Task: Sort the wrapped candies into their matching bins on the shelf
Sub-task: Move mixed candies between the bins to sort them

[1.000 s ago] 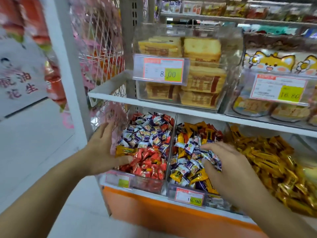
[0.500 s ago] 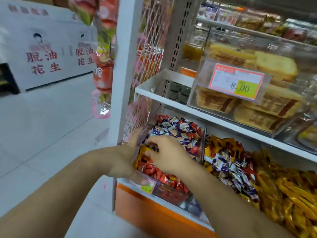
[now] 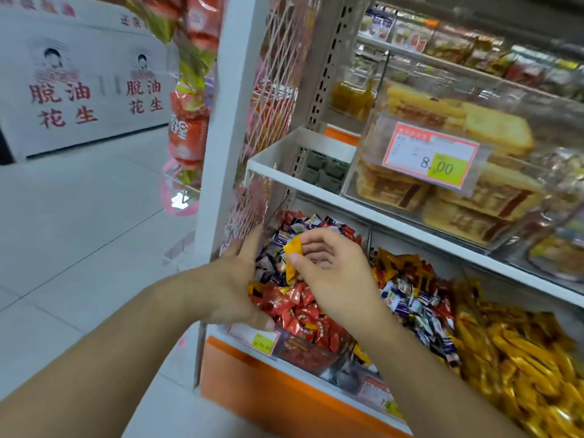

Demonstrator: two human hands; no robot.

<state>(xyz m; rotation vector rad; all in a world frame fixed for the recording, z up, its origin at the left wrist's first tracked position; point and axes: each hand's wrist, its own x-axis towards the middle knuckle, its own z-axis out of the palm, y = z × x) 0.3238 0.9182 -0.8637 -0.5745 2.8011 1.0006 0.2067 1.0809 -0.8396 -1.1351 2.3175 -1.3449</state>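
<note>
At the left end of the bottom shelf (image 3: 410, 229), over the leftmost bin (image 3: 284, 346), things just moved on: half a second back the right hand (image 3: 331, 273) was dug knuckles-down into the candy pile, and now it's lifted clear with a yellow-wrapped candy (image 3: 292, 256) pinched between thumb and fingertips. A second back that same hand was over in the middle bin (image 3: 417, 298), so it has hopped bins. Looks like the person fished out a stray, since that left bin is mostly red candies (image 3: 303, 314) in front and blue-and-white ones (image 3: 284, 245) behind. Best guess, the yellow one belongs further right, maybe with the yellow candies (image 3: 521, 352) at the right end.

The right hand's other fingers are loosely curled, with only the pinch doing any work. The left hand (image 3: 234, 279) is spread open, fingers straight, lying against the bin's left edge and the pile, thumb down by the price tag (image 3: 256, 339). It isn't gripping anything.
</note>
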